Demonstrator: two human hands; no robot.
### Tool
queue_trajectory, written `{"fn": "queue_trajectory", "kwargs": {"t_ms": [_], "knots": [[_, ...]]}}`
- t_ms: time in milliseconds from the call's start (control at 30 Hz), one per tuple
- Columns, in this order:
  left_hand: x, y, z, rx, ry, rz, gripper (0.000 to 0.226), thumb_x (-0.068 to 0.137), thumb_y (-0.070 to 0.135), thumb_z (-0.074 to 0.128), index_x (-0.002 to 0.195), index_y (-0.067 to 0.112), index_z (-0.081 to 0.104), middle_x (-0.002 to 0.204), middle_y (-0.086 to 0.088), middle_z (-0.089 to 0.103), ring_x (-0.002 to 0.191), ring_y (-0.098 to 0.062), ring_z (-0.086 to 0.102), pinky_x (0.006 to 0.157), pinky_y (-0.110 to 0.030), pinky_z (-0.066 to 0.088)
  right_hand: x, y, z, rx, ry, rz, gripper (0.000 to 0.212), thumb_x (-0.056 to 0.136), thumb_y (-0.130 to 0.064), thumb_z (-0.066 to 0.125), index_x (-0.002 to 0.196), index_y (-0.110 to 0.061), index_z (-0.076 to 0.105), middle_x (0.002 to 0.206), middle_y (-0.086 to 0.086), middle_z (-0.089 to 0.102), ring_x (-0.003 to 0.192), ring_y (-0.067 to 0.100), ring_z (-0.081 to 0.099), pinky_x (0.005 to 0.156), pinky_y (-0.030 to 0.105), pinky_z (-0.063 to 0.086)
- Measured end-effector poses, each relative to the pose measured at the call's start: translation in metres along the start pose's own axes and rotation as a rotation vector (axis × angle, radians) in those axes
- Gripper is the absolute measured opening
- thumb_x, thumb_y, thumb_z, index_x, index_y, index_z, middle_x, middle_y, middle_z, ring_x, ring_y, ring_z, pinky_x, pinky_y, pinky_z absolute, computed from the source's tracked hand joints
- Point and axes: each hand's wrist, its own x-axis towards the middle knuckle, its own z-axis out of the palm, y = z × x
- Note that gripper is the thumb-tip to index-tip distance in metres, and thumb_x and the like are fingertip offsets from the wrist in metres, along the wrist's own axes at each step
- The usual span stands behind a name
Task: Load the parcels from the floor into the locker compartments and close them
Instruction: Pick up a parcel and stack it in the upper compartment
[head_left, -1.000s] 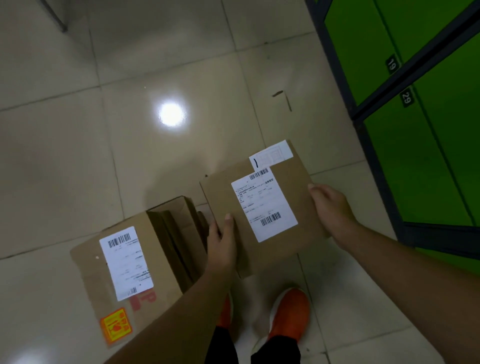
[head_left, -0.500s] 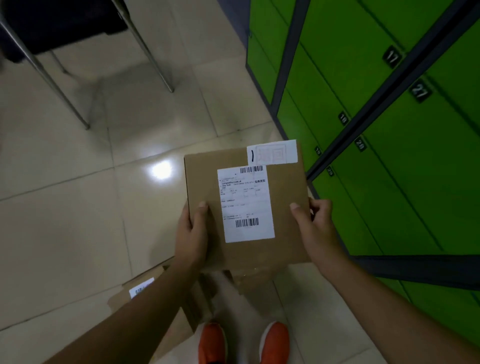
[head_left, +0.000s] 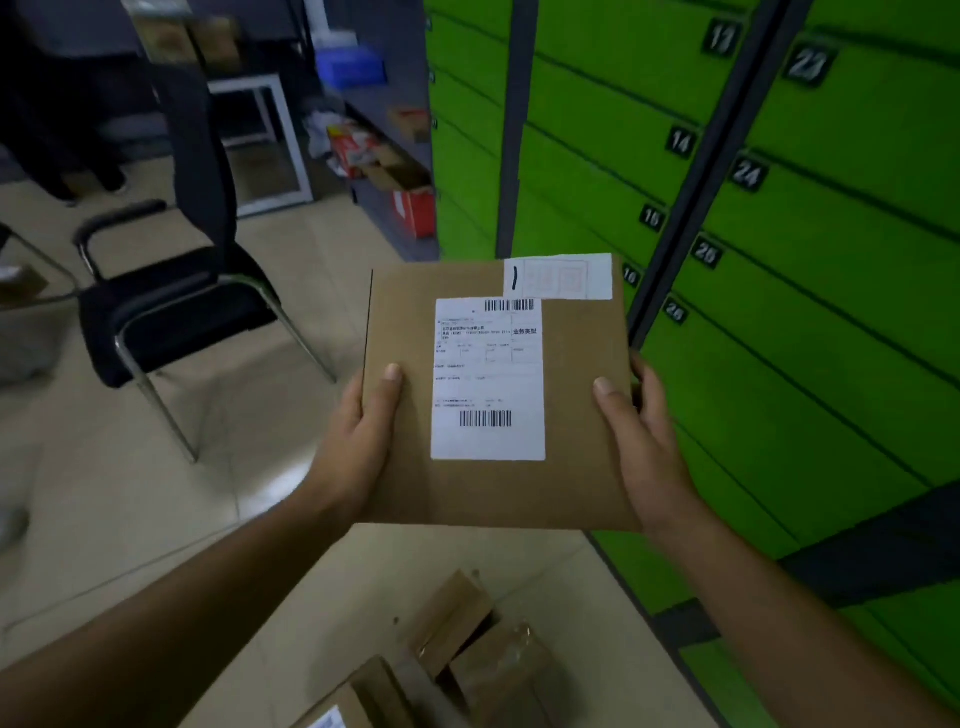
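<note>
Beige tiled floor (head_left: 130, 493) — black chair (head_left: 171, 312).

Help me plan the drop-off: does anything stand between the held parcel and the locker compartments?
Nothing loose lies between the parcel and the green lockers to its right. The doors themselves block it: every one in view is shut. The left hand and right hand both grip the parcel, so neither is free.
</note>
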Motion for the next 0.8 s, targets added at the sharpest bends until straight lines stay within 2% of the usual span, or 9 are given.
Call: {"fn": "queue_trajectory", "kwargs": {"t_ms": [67, 133, 200, 300, 367, 433, 567, 667, 800], "knots": [[-0.016, 0.056, 0.003, -0.009, 0.002, 0.058, 0.029, 0.1, 0.062, 0.048, 0.123, 0.045, 0.057, 0.098, 0.017, 0.077, 0.083, -0.003, 0.076, 0.065, -0.023, 0.057, -0.008, -0.053, -0.007, 0.016, 0.027, -0.057, 0.038, 0.105, -0.03, 0.055, 0.14, -0.039, 0.044, 0.123, -0.01, 0.066, 0.096, 0.0, 0.071, 0.069, 0.017, 0.058], [-0.029, 0.099, 0.007, -0.035, -0.03, 0.107, 0.023, 0.101, 0.061, 0.05, 0.118, 0.05, 0.059, 0.096, 0.023, 0.077, 0.088, -0.003, 0.076, 0.073, -0.03, 0.059, -0.016, -0.1, -0.016, 0.011, 0.04, -0.118, 0.036, 0.104, -0.033, 0.054, 0.138, -0.041, 0.044, 0.125, -0.012, 0.066, 0.1, 0.0, 0.07, 0.073, 0.018, 0.057], [-0.044, 0.13, 0.012, -0.07, -0.079, 0.143, 0.019, 0.101, 0.061, 0.05, 0.115, 0.055, 0.06, 0.102, 0.024, 0.077, 0.096, -0.006, 0.075, 0.086, -0.038, 0.06, -0.029, -0.139, -0.029, -0.006, 0.066, -0.147, 0.035, 0.104, -0.037, 0.055, 0.136, -0.044, 0.043, 0.126, -0.013, 0.065, 0.101, 0.0, 0.069, 0.079, 0.025, 0.056], [-0.061, 0.178, 0.022, -0.07, -0.114, 0.217, 0.033, 0.099, 0.066, 0.049, 0.13, 0.058, 0.057, 0.115, 0.017, 0.075, 0.106, -0.014, 0.073, 0.094, -0.046, 0.058, -0.041, -0.188, -0.045, -0.021, 0.134, -0.202, 0.039, 0.103, -0.041, 0.055, 0.139, -0.046, 0.041, 0.129, -0.01, 0.064, 0.1, -0.001, 0.067, 0.078, 0.028, 0.052], [-0.073, 0.201, 0.031, -0.062, -0.137, 0.264, 0.041, 0.101, 0.062, 0.048, 0.141, 0.054, 0.052, 0.116, 0.015, 0.075, 0.103, -0.013, 0.074, 0.086, -0.039, 0.059, -0.05, -0.208, -0.054, -0.016, 0.165, -0.217, 0.044, 0.103, -0.042, 0.054, 0.145, -0.043, 0.041, 0.129, -0.01, 0.064, 0.098, -0.002, 0.067, 0.074, 0.027, 0.051], [-0.087, 0.223, 0.039, -0.079, -0.178, 0.309, 0.039, 0.103, 0.057, 0.048, 0.141, 0.05, 0.053, 0.115, 0.013, 0.076, 0.095, -0.008, 0.075, 0.079, -0.032, 0.059, -0.062, -0.227, -0.067, -0.004, 0.188, -0.245, 0.046, 0.103, -0.043, 0.052, 0.148, -0.041, 0.042, 0.127, -0.012, 0.067, 0.101, 0.003, 0.069, 0.076, 0.029, 0.052], [-0.107, 0.25, 0.052, -0.116, -0.235, 0.332, 0.037, 0.1, 0.059, 0.051, 0.136, 0.05, 0.054, 0.113, 0.009, 0.078, 0.093, -0.015, 0.078, 0.082, -0.042, 0.063, -0.078, -0.246, -0.087, -0.011, 0.192, -0.289, 0.038, 0.105, -0.045, 0.047, 0.143, -0.046, 0.048, 0.118, -0.022, 0.07, 0.095, -0.005, 0.07, 0.078, 0.029, 0.052], [-0.116, 0.253, 0.06, -0.157, -0.25, 0.336, 0.033, 0.099, 0.06, 0.053, 0.132, 0.055, 0.055, 0.107, 0.011, 0.079, 0.089, -0.015, 0.079, 0.073, -0.038, 0.063, -0.087, -0.251, -0.098, -0.012, 0.182, -0.284, 0.032, 0.105, -0.046, 0.044, 0.136, -0.048, 0.05, 0.114, -0.026, 0.068, 0.088, -0.013, 0.068, 0.075, 0.025, 0.05], [-0.125, 0.262, 0.075, -0.183, -0.277, 0.317, 0.031, 0.098, 0.059, 0.055, 0.128, 0.057, 0.058, 0.109, 0.008, 0.079, 0.092, -0.02, 0.079, 0.083, -0.05, 0.063, -0.093, -0.258, -0.118, 0.0, 0.202, -0.29, 0.024, 0.102, -0.046, 0.047, 0.124, -0.054, 0.052, 0.106, -0.032, 0.071, 0.093, -0.01, 0.069, 0.078, 0.024, 0.051]]}}
